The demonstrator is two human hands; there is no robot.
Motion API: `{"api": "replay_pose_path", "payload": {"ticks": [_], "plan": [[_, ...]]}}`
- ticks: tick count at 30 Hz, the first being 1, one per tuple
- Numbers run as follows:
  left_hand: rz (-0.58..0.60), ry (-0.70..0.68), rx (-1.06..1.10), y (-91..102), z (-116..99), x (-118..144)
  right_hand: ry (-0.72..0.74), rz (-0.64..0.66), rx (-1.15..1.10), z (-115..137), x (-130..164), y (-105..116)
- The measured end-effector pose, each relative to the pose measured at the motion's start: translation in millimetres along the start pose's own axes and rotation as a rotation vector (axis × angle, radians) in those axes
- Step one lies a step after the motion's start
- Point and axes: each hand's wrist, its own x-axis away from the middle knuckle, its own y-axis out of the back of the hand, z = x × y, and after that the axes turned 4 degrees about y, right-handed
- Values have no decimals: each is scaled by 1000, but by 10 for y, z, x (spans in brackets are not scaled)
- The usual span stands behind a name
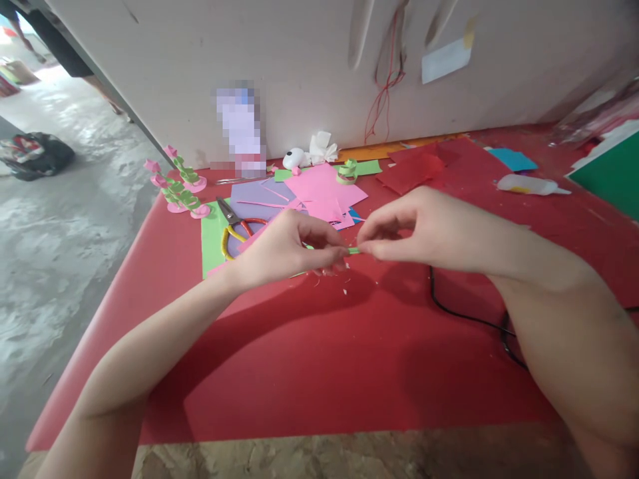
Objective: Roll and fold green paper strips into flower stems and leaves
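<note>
Between my two hands runs a short bit of green paper strip (354, 251), pinched from both sides above the red table. My left hand (299, 246) closes thumb and fingertips on its left end. The other end is in the pinch of my right hand (399, 229). Most of the strip is covered by my fingers. Just behind my left hand lie scissors (231, 211) with red and yellow handles. Sheets of pink paper (324, 189) and purple paper (254, 194) are spread beyond my hands, with a small green paper coil (347, 174) on top.
Pink paper flowers with green leaves (177, 189) stand at the left edge of the red table (319, 372). At right are a glue bottle (530, 185), blue paper (514, 159) and a black cable (464, 314). A pale panel (309, 60) closes off the back.
</note>
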Motion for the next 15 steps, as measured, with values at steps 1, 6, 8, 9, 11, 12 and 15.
{"api": "replay_pose_path", "payload": {"ticks": [1, 6, 8, 9, 11, 12, 15], "plan": [[-52, -14, 14, -8, -13, 7, 4, -38, 2, 7, 5, 23], [-153, -48, 62, -54, -68, 44, 29, -137, 21, 57, 62, 80], [-157, -55, 14, -71, -84, 70, 22, -129, 60, 77, 83, 76], [-165, -62, -33, -77, -90, 84, 14, -120, 93, 83, 91, 73], [-171, -74, -145, -89, -95, 107, -9, -97, 171, 87, 105, 65], [-165, -78, -196, -95, -93, 113, -19, -89, 209, 84, 112, 60], [-129, -88, -296, -118, -69, 108, -29, -65, 300, 57, 129, 41]]}}
